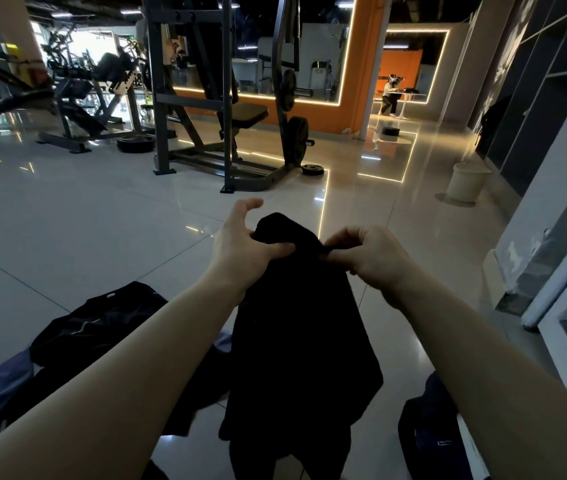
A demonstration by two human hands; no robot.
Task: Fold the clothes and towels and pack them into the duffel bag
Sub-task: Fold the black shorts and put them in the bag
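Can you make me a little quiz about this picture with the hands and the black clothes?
1. True or false: both hands hold the black garment up off the floor.
2. Which hand has its fingers spread above the cloth: the left hand or the right hand?
3. What pale thing stands on the floor by the wall on the right? A) a bucket B) a chair C) a ball

Key
1. True: each hand grips its top edge and it hangs down.
2. The left hand: its thumb presses the cloth while its fingers lift clear. The right hand pinches the cloth.
3. A
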